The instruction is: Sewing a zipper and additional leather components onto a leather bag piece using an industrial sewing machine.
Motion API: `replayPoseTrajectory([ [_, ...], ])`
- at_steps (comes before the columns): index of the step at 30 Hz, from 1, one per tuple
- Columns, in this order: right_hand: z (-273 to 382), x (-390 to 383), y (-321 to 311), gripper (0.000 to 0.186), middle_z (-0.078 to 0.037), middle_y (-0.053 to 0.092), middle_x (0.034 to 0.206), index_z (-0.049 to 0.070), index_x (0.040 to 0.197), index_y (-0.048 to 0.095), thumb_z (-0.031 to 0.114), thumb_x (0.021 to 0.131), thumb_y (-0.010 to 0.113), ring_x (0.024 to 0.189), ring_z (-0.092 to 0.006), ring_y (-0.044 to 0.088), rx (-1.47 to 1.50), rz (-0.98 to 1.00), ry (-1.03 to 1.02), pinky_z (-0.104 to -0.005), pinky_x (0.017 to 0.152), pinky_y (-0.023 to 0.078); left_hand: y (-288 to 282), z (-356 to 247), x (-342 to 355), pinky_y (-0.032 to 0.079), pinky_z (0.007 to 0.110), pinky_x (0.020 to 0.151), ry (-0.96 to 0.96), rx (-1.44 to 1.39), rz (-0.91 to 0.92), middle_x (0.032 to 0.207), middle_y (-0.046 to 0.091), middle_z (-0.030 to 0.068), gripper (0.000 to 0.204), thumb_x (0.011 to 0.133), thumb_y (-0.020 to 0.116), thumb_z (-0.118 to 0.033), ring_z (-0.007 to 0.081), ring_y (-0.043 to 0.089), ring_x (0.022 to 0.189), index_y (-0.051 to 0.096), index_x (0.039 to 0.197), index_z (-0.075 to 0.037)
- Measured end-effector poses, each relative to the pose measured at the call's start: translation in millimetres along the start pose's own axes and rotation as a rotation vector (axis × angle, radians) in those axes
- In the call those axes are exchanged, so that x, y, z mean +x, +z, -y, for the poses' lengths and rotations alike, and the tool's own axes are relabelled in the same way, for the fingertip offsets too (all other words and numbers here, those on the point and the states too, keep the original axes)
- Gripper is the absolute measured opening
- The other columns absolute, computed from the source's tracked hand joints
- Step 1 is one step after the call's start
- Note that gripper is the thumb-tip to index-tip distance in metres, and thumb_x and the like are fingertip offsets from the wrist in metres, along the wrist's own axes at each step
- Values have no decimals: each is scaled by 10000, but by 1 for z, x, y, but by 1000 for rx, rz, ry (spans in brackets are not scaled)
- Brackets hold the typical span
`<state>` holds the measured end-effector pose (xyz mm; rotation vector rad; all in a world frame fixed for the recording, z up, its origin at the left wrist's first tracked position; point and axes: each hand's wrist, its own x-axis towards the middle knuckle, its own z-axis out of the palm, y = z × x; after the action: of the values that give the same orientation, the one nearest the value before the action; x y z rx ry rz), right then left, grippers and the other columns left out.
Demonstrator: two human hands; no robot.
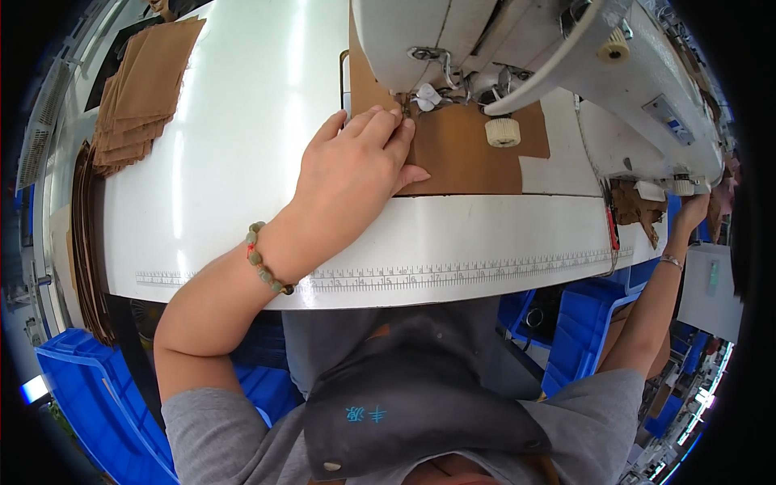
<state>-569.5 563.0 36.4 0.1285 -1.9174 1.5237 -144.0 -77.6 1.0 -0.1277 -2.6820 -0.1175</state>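
A brown sheet of material (465,158), either leather or cloth, lies flat under the head of a white sewing machine (453,32). My left hand (356,166) rests on the sheet's left part, its fingers stretched toward the needle area and its thumb spread to the right. It is open and presses from above. My right hand (693,212) reaches up to the right end of the machine, beside a cream knob (684,186). Its fingers are hidden behind the machine body, so their grip does not show. The needle tip is mostly covered by my left fingertips.
Stacked brown pieces (149,89) lie at the table's far left, with more sheets (85,242) hanging at its left edge. A printed ruler (388,279) runs along the front edge. Blue bins (105,388) stand below on both sides. Brown scraps (638,206) lie at right.
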Motion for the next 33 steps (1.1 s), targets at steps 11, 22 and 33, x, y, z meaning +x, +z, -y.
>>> replayPoseTrajectory([
  [11,37,44,-1,502,-134,686,1338,-43,1413,600,342,1098,528,1177,-245,675,-735,191,-481,-321,986,537,0,0,1,532,398,1022,10,4,-7,1249,724,68,509,877,759,-427,225,682,1138,766,1219,-50],
  [22,36,-42,23,482,-155,687,1324,-18,1430,593,329,1111,490,1142,-272,715,-59,9,111,-369,902,614,11,-53,33,542,376,947,155,-93,79,1271,708,101,587,899,731,-502,226,682,1136,716,1224,-14],
  [33,217,-178,81,246,-167,751,1116,-16,1096,734,181,1039,599,945,-258,729,-255,88,-898,-362,785,580,-27,-36,-12,588,390,972,262,-295,155,1192,765,123,627,814,803,-549,287,729,1147,758,1143,-18],
])
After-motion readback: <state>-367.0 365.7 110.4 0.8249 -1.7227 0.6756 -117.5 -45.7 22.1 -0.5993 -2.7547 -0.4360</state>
